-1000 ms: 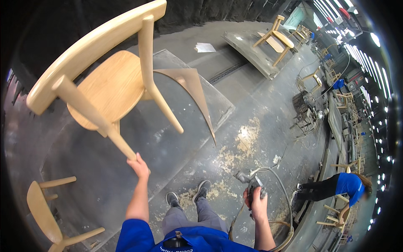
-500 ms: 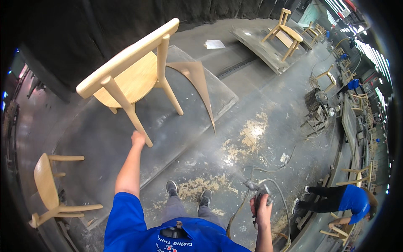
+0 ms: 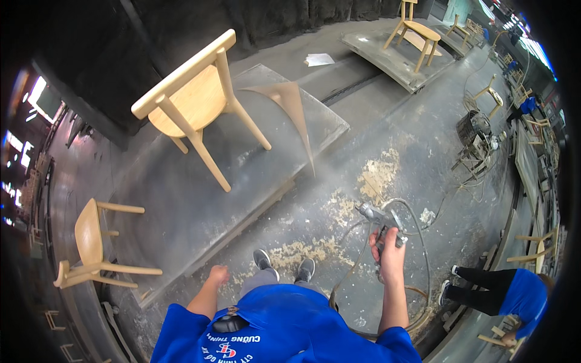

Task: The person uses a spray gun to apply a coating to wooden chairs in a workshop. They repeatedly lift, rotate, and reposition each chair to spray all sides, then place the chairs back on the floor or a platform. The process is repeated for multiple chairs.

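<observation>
My right hand (image 3: 390,257) is wrapped around a metal spray gun (image 3: 381,218), with its nozzle pointing up and left and hoses running from it. My left hand (image 3: 219,276) hangs low beside my body, fingers loosely curled, nothing seen in it and touching nothing. Ahead on the left, a pale wooden chair (image 3: 196,100) stands on a grey flat platform (image 3: 242,187), its backrest toward me. A thin brown curved sheet (image 3: 284,100) lies beside the chair on the platform. Another wooden chair (image 3: 89,233) lies tipped over at the far left.
Dried tan residue (image 3: 378,175) is scattered over the floor. A second platform (image 3: 387,60) with a wooden chair (image 3: 420,30) stands at the back. Cluttered equipment (image 3: 475,136) stands to the right with hoses. A person in blue (image 3: 523,293) bends over chair parts at the right.
My left hand has let go of the chair's leg and dropped back toward my body. My right hand has raised the spray gun forward. The chair now stands turned slightly differently in view.
</observation>
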`<state>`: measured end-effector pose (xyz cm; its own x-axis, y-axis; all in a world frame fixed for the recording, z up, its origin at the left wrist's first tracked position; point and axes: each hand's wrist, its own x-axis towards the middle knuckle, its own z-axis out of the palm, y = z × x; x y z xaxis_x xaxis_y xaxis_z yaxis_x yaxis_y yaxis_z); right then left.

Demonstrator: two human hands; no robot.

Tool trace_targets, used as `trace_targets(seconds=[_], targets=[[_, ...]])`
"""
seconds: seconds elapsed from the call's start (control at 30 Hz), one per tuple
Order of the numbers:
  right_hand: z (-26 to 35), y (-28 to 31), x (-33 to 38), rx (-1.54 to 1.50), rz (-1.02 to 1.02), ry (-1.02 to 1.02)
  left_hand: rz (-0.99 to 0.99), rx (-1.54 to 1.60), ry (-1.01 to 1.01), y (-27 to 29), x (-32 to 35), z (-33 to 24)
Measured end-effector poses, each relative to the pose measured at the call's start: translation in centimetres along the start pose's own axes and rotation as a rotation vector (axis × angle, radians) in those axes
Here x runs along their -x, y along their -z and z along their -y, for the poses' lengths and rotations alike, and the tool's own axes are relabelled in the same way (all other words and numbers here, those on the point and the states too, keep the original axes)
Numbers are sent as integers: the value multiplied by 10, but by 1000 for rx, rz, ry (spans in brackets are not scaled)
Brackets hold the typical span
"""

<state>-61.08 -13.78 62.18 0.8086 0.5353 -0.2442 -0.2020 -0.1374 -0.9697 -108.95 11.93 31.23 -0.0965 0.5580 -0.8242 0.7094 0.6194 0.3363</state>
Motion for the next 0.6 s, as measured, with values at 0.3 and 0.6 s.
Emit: trace_targets(seconds=[0.3, 0.6], targets=[[-30, 28, 2, 141, -39, -20, -19, 220, 105, 6, 29, 79], [-46, 40, 17, 371, 35, 3, -55, 305, -62, -17, 54, 54]])
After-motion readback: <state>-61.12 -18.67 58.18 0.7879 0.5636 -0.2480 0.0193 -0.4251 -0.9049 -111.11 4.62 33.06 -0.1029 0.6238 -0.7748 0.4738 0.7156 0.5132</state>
